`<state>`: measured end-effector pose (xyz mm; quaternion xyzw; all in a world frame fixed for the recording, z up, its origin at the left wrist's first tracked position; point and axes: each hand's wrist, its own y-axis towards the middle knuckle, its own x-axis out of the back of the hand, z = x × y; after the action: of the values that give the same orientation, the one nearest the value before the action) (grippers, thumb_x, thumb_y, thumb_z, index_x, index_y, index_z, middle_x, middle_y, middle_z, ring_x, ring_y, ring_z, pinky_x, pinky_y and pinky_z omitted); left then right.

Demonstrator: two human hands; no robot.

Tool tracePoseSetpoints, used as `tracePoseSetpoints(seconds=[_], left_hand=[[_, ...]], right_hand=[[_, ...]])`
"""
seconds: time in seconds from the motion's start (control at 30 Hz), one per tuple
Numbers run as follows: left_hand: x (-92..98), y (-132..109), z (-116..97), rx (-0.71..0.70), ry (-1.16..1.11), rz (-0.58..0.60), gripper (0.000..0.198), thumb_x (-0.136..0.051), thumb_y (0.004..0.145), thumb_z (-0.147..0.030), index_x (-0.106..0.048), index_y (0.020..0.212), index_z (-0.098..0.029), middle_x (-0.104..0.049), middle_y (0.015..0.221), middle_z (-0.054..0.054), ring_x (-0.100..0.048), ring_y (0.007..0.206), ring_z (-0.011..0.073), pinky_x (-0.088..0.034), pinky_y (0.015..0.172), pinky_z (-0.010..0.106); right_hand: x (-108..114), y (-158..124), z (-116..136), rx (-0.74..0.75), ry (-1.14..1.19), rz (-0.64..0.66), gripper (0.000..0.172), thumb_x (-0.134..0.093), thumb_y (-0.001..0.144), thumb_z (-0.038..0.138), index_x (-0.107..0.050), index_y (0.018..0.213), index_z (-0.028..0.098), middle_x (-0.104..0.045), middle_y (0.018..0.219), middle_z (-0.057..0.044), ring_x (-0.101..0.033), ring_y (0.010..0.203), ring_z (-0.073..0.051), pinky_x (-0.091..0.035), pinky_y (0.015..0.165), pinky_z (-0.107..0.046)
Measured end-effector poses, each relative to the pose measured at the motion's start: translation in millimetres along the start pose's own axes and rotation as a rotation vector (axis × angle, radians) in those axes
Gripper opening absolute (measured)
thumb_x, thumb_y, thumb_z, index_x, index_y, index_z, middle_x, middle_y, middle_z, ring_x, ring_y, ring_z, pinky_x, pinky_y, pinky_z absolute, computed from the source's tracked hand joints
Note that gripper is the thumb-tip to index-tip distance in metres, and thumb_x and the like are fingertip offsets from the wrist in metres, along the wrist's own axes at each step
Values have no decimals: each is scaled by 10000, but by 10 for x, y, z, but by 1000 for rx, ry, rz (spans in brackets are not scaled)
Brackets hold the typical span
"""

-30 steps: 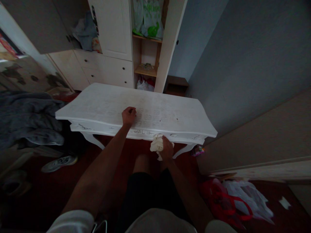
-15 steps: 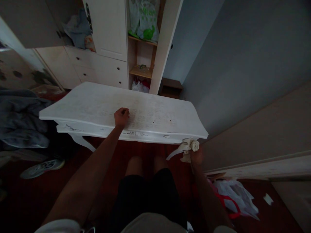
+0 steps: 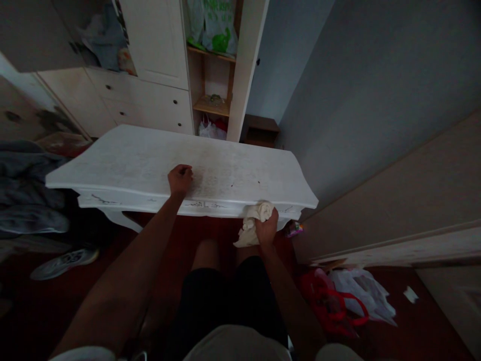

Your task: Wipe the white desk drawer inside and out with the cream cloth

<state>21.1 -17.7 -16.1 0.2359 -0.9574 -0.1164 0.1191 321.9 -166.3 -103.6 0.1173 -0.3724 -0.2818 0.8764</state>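
A white table with curved edges and carved trim stands before me, its top marked by greyish smudges in the middle. My left hand rests on the tabletop near the front edge, its fingers curled closed. A dark spot shows within the curl, but whether it is a small object or a shadow I cannot make out. At the table's front, right of centre, my right hand grips a crumpled cream cloth. The cloth lies against the drawer front and hangs below it. Two small dark specks are on the tabletop.
Behind the table is a white wardrobe with an open door and shelves of bags. Grey clothing and a sneaker lie at left. A red bag and a white plastic bag sit on the floor by the right wall.
My right hand has moved left along the table's front with the cloth, away from the right corner. My left hand stays on the tabletop. The view has shifted slightly.
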Motion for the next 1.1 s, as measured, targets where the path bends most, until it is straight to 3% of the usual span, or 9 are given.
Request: tracePoseSetpoints(seconds=[0.1,0.23,0.47,0.57,0.67,0.8,0.93,1.1], left_hand=[[-6,7,14,4,-7,-1,218,-531,697,-227,-694,809,-136,-632,635,14,-563,516,117,-456,512,226],[-9,12,25,-6,0,-2,225,-527,695,-227,-697,817,-144,-634,636,5,-553,497,110,-452,506,220],[-5,11,27,1,30,-1,259,-523,699,-236,-705,847,-126,-648,650,18,-565,510,115,-454,523,225],[-2,22,51,-18,41,3,253,-523,697,-250,-701,836,-137,-637,637,4,-562,503,111,-453,525,221],[-1,27,71,-40,28,11,246,-516,698,-252,-695,824,-140,-624,630,-4,-559,499,107,-451,526,220],[-8,23,66,-35,3,12,238,-523,702,-254,-692,823,-138,-610,619,-8,-552,490,107,-444,515,220],[-9,15,44,-6,1,9,236,-525,701,-243,-691,827,-133,-613,622,-1,-552,489,109,-440,512,224],[1,-1,25,-15,-3,9,226,-528,697,-232,-693,817,-134,-615,615,-4,-554,483,110,-445,516,227]], right_hand=[[-86,-148,215,-52,-6,-84,624,-607,782,265,-414,1363,145,-511,1282,-208,-461,1254,-349,-392,1054,-518],[-211,-299,438,35,29,48,587,-573,807,215,-428,1375,183,-475,1341,-187,-454,1289,-327,-412,1059,-478],[-847,-491,926,56,3,210,594,-600,772,160,-472,1351,155,-489,1367,-183,-495,1265,-319,-439,1044,-420],[-996,-548,1028,100,-14,231,623,-598,752,130,-478,1363,153,-493,1371,-176,-489,1269,-309,-434,1045,-402],[-1012,-553,942,189,-50,258,639,-589,745,106,-490,1375,157,-504,1385,-166,-477,1285,-300,-413,1062,-392],[-921,-502,640,322,-107,353,663,-613,721,102,-516,1373,168,-544,1373,-149,-484,1279,-303,-387,1086,-396],[-782,-455,337,286,-156,331,572,-586,762,133,-557,1331,175,-580,1310,-153,-524,1210,-307,-430,1034,-414],[-548,-383,-64,222,-135,201,586,-587,758,190,-518,1340,190,-580,1252,-136,-531,1170,-296,-458,1007,-429]])
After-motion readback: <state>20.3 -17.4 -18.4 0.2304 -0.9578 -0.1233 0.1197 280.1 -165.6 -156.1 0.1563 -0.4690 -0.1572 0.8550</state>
